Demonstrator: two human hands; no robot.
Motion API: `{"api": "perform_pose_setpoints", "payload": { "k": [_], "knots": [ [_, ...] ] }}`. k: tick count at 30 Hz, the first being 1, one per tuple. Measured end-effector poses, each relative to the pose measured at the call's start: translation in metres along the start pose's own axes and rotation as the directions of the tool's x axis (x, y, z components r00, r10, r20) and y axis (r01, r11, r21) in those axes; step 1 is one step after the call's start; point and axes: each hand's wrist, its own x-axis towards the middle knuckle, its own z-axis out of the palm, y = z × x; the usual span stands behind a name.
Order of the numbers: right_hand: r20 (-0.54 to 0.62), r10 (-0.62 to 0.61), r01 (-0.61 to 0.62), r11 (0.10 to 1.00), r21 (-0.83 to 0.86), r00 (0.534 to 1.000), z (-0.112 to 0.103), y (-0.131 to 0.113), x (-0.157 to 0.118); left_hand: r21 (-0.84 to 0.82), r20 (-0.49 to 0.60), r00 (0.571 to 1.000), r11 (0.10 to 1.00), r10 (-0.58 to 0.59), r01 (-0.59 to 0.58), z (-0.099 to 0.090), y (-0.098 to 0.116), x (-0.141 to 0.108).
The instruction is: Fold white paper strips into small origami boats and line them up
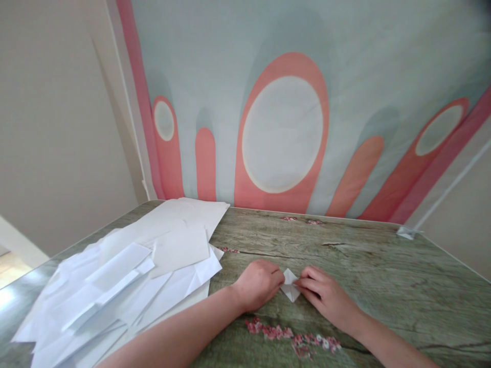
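Note:
A small folded piece of white paper (290,292), diamond-shaped with a crease down its lower half, lies between my two hands on the table. My left hand (260,284) is closed at its left corner, the fingertips curled against the paper. At the right corner, my right hand (321,292) pinches the edge between thumb and fingers. The fingertips partly cover both side corners.
A spread pile of white paper sheets (180,250), some folded, covers the left of the wood-patterned table (368,266). A small clear-and-white object (405,232) sits at the far right corner. Behind the table hangs a printed backdrop (222,61).

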Motion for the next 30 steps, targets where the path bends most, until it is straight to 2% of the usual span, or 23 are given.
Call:
{"api": "perform_pose_setpoints", "payload": {
  "k": [4,9,15,19,30],
  "knots": [
    [0.006,0.117,-0.117,0.985,0.128,0.993,0.001,-0.001,0.004,-0.174,0.003,0.994,0.979,-0.109,0.108,0.005,-0.002,0.001],
    [-0.010,0.241,-0.238,0.961,0.138,0.970,0.006,0.001,0.008,-0.283,0.033,0.976,0.935,-0.213,0.214,0.007,-0.001,0.002],
    [-0.033,0.315,-0.311,0.947,0.083,0.949,0.011,0.001,0.010,-0.295,0.055,0.958,0.912,-0.282,0.285,0.009,0.003,0.004],
    [-0.027,0.356,-0.350,0.929,0.123,0.934,0.011,-0.002,0.011,-0.280,0.059,0.945,0.903,-0.322,0.325,0.011,0.006,0.006],
    [-0.001,0.395,-0.394,0.918,0.050,0.919,0.013,-0.003,0.014,-0.195,0.072,0.904,0.883,-0.422,0.428,0.015,0.013,0.014]
  ]
}}
